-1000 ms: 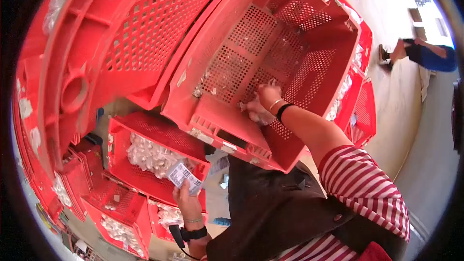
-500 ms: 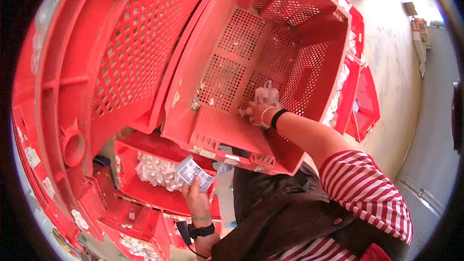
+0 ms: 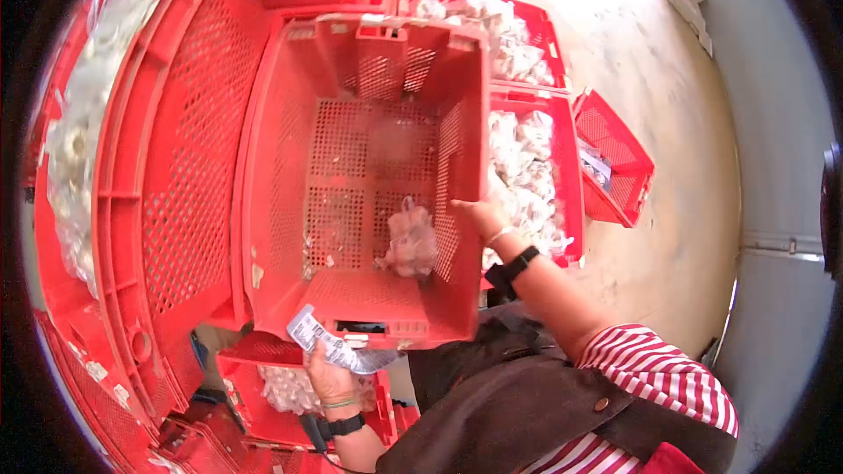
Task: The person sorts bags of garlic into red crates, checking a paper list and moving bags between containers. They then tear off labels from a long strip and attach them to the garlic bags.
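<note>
A large red plastic crate [image 3: 290, 298] with a perforated floor stands in front of me. In its near right corner lies a clear plastic bag [image 3: 411, 241] with pale contents that I cannot make out. My right hand [image 3: 490, 218] is closed over the crate's right rim, one finger reaching over the inside. Below the crate's near left corner, my left hand [image 3: 332, 379] pinches printed labels [image 3: 318, 335] with codes on them. Small white scraps are scattered on the crate floor.
At the right stand red crates full of white bags [image 3: 527, 158] and a tilted crate [image 3: 622, 158] on the floor. Stacked red crates [image 3: 189, 167] rise close on the left. Below, another crate [image 3: 241, 391] holds clear bags. A grey wall [image 3: 781, 167] runs along the right.
My right hand has let go of the plastic bag, left the crate's inside and moved to its right rim. The view has shifted, showing more crates at right. My left hand still holds the labels.
</note>
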The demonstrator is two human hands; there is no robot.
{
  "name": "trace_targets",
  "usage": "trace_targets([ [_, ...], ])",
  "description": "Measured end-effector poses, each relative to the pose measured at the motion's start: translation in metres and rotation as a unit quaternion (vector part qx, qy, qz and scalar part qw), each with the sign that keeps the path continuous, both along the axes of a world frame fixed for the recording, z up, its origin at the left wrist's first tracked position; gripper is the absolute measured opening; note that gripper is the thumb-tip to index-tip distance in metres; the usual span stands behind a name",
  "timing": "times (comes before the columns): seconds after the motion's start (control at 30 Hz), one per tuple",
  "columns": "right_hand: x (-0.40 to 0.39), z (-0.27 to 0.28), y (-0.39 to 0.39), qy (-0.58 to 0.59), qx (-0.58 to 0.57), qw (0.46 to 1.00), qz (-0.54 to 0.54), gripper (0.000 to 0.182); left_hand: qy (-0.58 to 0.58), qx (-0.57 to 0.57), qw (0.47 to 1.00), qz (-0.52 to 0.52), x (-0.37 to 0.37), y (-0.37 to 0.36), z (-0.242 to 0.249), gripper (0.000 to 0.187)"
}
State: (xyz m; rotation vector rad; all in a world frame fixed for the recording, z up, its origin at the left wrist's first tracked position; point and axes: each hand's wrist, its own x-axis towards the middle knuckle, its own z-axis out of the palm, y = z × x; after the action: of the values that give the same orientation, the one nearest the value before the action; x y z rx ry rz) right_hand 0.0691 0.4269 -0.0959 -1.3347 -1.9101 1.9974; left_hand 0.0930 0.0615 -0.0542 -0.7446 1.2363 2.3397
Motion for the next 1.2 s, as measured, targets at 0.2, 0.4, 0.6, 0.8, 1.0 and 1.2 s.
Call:
trace_targets([
  [0.2,0.004,-0.086,0.030,0.079,0.003,0.996,0.049,0.039,0.005,-0.051,0.999,0.014,0.007,0.006,-0.003,0.043],
  [0.4,0.031,0.010,0.097,0.041,-0.081,0.988,0.123,0.017,0.098,-0.141,0.985,0.036,0.077,0.072,0.104,0.030],
  [0.6,0.129,0.065,0.164,0.087,-0.165,0.974,0.126,0.012,0.138,-0.130,0.979,0.069,0.165,0.162,0.156,0.036],
  [0.8,0.198,0.093,0.265,0.007,-0.178,0.983,0.051,0.011,0.152,-0.060,0.987,-0.003,0.154,0.237,0.153,0.029],
  [1.0,0.210,0.038,0.394,-0.045,-0.207,0.977,0.032,0.010,0.179,-0.015,0.982,-0.059,0.158,0.239,0.133,0.041],
  [1.2,0.232,-0.037,0.454,-0.046,-0.113,0.992,-0.012,0.026,0.106,-0.072,0.972,0.197,0.242,0.142,0.078,0.040],
])
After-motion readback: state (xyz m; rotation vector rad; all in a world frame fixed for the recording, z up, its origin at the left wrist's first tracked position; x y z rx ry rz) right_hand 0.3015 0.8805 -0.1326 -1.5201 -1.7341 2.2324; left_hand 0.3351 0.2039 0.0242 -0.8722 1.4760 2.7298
